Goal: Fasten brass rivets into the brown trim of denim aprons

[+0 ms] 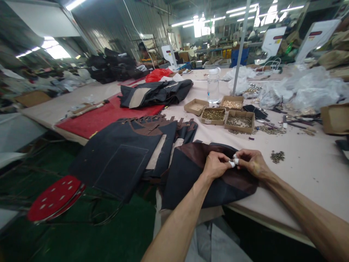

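A dark fabric piece [188,178] with brown trim lies over the table's front edge. Above it my left hand [217,165] and my right hand [252,163] meet fingertip to fingertip, both pinched closed, with white wraps on some fingers. Something small and dark shows between the fingertips, too tiny to make out. Just left is a stack of dark fabric pieces [122,149] with brown straps. Beyond my hands stand small cardboard boxes of metal parts, among them a box of brass-coloured pieces [214,115]. A small pile of metal parts [277,157] lies right of my right hand.
A clear water bottle [213,87] stands behind the boxes, near a metal pole [241,51]. Plastic bags [308,87] and loose straps are at the right. More dark fabric [156,92] lies on a red sheet [84,120]. A red stool [56,198] is lower left. A person sits far back.
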Available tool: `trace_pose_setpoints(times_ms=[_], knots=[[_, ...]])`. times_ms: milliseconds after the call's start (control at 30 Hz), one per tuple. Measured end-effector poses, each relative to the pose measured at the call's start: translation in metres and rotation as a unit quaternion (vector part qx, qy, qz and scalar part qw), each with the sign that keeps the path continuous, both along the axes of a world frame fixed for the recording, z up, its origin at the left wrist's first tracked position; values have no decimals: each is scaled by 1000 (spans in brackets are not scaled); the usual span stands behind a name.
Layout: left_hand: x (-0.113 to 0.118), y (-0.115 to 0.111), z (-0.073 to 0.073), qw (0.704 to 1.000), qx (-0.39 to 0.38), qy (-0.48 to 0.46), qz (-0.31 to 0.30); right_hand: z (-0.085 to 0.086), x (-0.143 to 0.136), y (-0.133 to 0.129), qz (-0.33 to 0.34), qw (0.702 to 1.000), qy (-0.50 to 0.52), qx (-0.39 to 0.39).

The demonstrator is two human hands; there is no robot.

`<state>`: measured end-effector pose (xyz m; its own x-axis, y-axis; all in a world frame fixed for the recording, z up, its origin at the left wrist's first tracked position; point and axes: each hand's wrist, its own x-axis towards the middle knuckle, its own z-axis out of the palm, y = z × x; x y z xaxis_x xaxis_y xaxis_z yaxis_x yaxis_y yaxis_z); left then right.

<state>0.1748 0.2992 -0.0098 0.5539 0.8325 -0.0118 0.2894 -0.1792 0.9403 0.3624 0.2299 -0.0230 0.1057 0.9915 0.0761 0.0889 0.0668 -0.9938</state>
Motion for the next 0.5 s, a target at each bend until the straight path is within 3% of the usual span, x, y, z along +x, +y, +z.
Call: trace_pose_setpoints(times_ms=[167, 367, 500], knots=[[6, 4, -8, 994, -88, -66, 15, 2, -3, 2, 10, 1000, -8, -10], [-1, 5, -8, 997, -65, -41, -6, -6, -2, 6, 24, 999, -12, -27], [-1, 4, -7, 997, -62, -46, 29, -9, -5, 7, 0, 1000, -16, -16]])
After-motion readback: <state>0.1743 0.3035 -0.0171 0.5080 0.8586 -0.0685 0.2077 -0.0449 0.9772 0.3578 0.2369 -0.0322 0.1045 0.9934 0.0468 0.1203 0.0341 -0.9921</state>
